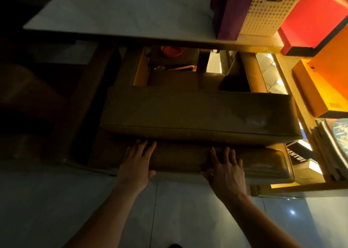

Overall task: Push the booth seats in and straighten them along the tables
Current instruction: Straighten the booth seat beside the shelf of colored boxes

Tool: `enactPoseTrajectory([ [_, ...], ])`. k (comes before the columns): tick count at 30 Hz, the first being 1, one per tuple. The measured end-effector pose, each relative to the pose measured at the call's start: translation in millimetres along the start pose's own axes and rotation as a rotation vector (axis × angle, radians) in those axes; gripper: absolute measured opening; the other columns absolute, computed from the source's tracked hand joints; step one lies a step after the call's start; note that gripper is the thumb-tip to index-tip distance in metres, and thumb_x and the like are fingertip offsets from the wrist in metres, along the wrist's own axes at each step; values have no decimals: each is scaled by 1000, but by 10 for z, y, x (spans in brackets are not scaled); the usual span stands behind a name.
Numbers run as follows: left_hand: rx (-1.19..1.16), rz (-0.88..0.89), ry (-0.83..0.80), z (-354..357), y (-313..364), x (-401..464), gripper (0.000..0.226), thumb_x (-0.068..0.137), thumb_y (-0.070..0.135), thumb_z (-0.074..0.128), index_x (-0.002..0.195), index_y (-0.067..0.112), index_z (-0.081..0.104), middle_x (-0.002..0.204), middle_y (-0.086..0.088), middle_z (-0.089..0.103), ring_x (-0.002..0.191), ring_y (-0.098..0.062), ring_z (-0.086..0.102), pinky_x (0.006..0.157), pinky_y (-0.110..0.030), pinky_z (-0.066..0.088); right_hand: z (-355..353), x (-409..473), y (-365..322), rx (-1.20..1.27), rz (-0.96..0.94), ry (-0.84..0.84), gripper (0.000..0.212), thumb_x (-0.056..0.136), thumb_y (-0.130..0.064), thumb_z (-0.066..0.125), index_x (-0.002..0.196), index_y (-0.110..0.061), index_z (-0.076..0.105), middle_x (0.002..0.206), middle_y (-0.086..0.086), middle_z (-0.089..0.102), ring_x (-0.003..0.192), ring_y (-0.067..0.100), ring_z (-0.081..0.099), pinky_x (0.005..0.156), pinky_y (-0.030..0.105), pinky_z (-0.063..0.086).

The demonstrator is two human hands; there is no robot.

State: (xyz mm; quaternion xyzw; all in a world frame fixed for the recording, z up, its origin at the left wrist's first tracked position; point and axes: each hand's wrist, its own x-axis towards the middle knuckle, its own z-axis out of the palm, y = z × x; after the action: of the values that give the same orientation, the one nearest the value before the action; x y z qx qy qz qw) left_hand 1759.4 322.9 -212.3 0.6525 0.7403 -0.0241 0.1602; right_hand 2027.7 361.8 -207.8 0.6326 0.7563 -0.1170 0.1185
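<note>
While both hands — left [136, 160], right [226, 169] — press the booth seat [197, 115]

A pale tiled floor [197, 215] is seen at six o'clock, with the booth seat [197, 115] stood on it. On the white table [116, 12], at one o'clock, a perforated basket [263, 15] is set.

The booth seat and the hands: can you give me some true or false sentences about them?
1. Both hands lie on the brown booth seat. True: left hand and right hand press its near padded edge.
2. The right hand holds a cup. False: it holds nothing, its fingers are spread.
3. A white perforated basket stands on the table. True.
4. The box beside the basket is green. False: it is red.
5. The floor is carpet. False: pale shiny tiles.
</note>
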Motion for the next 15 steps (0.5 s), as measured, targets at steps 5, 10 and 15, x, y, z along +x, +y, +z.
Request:
enactPoseTrajectory([
  [5,14,-21,-149,-181,163,-259,90,90,54,59,155,35,0,164,4,-7,149,-26,1,115,-43,23,-117,-152,36,95,-6,-69,98,86,-73,44,155,-28,-10,162,18,-13,149,39,-10,120,53,14],
  [10,-11,-17,-215,-462,155,-399,82,89,60,56,154,35,13,160,5,18,141,-22,26,109,-41,34,-343,-258,-40,191,-17,-125,86,82,-76,46,152,-34,20,157,12,22,144,35,23,109,46,40],
  [15,-72,0,-181,-892,25,-514,80,86,66,56,152,34,23,156,6,27,138,-19,32,107,-41,36,-669,-337,-237,224,-61,-160,75,78,-77,51,142,-39,39,137,1,47,123,25,50,94,40,50],
])
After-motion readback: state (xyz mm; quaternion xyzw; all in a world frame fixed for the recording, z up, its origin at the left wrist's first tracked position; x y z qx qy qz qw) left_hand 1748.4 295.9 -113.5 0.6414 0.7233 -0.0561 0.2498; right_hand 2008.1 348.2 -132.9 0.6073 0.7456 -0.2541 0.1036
